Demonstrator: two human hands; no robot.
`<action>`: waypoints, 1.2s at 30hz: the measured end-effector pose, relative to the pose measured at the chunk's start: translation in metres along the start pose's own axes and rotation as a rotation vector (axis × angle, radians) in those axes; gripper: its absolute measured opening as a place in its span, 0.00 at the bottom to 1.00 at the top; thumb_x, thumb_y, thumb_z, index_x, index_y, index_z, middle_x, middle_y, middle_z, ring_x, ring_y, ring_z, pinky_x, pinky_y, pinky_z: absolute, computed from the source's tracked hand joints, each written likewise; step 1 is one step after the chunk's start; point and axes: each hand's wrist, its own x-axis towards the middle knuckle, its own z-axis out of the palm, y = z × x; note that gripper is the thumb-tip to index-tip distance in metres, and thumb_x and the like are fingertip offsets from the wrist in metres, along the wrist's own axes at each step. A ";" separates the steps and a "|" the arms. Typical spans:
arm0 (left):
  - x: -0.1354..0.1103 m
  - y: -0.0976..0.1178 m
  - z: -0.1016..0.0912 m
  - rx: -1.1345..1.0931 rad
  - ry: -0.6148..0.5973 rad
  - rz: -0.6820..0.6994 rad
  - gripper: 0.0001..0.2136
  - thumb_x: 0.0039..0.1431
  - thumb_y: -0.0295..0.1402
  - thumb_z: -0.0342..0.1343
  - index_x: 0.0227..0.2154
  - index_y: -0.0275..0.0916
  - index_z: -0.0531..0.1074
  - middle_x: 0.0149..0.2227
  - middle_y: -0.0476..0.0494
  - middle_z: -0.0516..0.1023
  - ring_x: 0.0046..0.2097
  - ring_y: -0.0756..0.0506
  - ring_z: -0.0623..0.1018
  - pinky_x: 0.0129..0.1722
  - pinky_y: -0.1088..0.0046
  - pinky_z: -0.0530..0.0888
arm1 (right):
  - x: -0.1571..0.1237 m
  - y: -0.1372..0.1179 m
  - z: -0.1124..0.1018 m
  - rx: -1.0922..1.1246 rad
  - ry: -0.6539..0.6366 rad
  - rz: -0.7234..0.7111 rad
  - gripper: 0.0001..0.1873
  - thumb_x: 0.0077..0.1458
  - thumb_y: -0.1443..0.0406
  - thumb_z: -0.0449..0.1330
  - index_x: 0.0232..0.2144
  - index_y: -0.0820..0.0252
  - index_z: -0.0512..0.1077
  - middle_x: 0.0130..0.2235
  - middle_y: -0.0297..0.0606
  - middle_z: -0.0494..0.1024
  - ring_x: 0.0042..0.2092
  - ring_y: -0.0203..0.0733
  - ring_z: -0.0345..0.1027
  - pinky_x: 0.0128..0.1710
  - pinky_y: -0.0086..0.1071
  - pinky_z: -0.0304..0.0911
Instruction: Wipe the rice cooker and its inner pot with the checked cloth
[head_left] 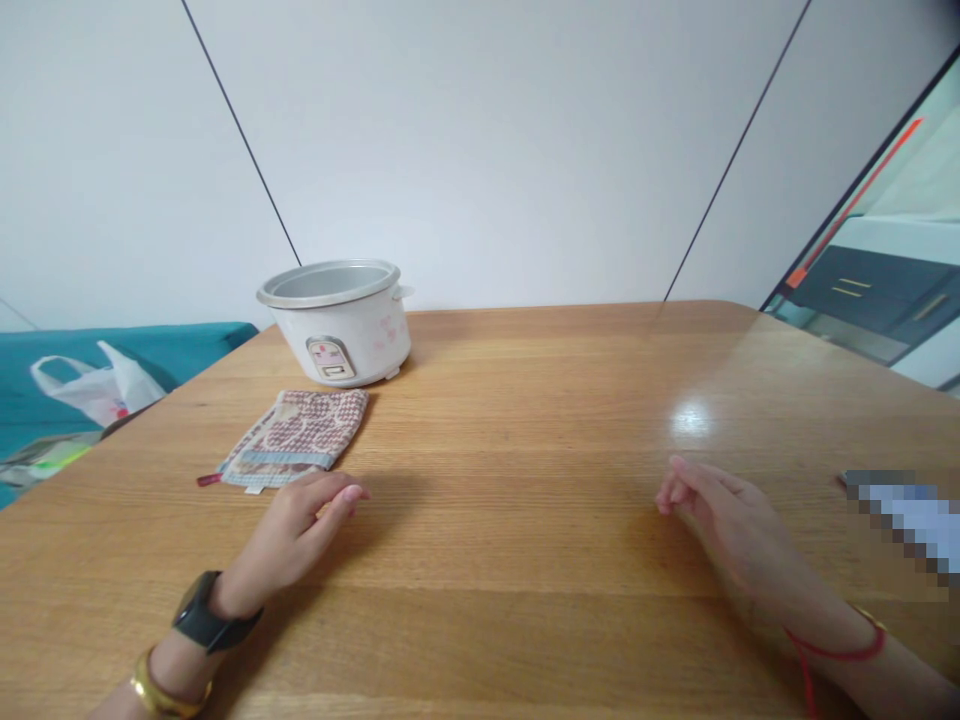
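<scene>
My left hand (304, 530) is over the wooden table (525, 580), its fingers curled in and its thumb along the top; nothing shows in it. Just beyond it lies a folded patterned cloth (307, 430) with a red loop at its left corner. Behind the cloth stands a white rice cooker (367, 345) without a lid, a grey inner wall showing and a control panel on its front. On the right, my right hand (724, 520) is loosely closed with the fingertips together, and I see nothing in it. Both hands are apart from the cloth and the cooker.
A flat, pixelated object (911, 515) lies at the table's right side. To the left, a teal bench (202, 345) holds a white plastic bag (101, 390) and other items. A pale wall (480, 150) rises behind the table. Dark cabinets (862, 285) show at far right.
</scene>
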 end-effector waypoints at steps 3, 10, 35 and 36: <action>0.000 0.000 -0.002 -0.008 -0.003 -0.007 0.20 0.72 0.44 0.46 0.32 0.39 0.78 0.25 0.49 0.77 0.28 0.49 0.76 0.31 0.75 0.69 | 0.003 0.005 -0.003 -0.142 0.014 -0.051 0.33 0.44 0.34 0.64 0.13 0.55 0.72 0.21 0.39 0.74 0.28 0.43 0.69 0.35 0.37 0.65; 0.001 -0.002 -0.002 0.011 -0.004 -0.002 0.23 0.72 0.45 0.45 0.24 0.39 0.73 0.23 0.49 0.74 0.26 0.49 0.74 0.29 0.73 0.67 | 0.000 0.000 -0.001 -0.313 -0.024 -0.114 0.37 0.46 0.29 0.57 0.13 0.53 0.71 0.21 0.40 0.74 0.28 0.45 0.69 0.33 0.38 0.67; 0.007 0.001 -0.004 0.017 -0.028 -0.074 0.24 0.71 0.46 0.43 0.24 0.39 0.72 0.22 0.48 0.74 0.26 0.48 0.73 0.28 0.74 0.66 | 0.094 0.039 -0.161 -0.490 0.350 0.014 0.07 0.56 0.68 0.63 0.26 0.58 0.77 0.30 0.42 0.80 0.37 0.45 0.73 0.49 0.39 0.62; 0.007 0.001 -0.004 0.014 -0.033 -0.073 0.24 0.71 0.46 0.44 0.24 0.39 0.72 0.23 0.48 0.75 0.26 0.48 0.73 0.29 0.74 0.66 | 0.094 0.043 -0.164 -0.477 0.351 0.008 0.06 0.56 0.68 0.62 0.27 0.58 0.77 0.30 0.42 0.80 0.37 0.44 0.73 0.49 0.39 0.62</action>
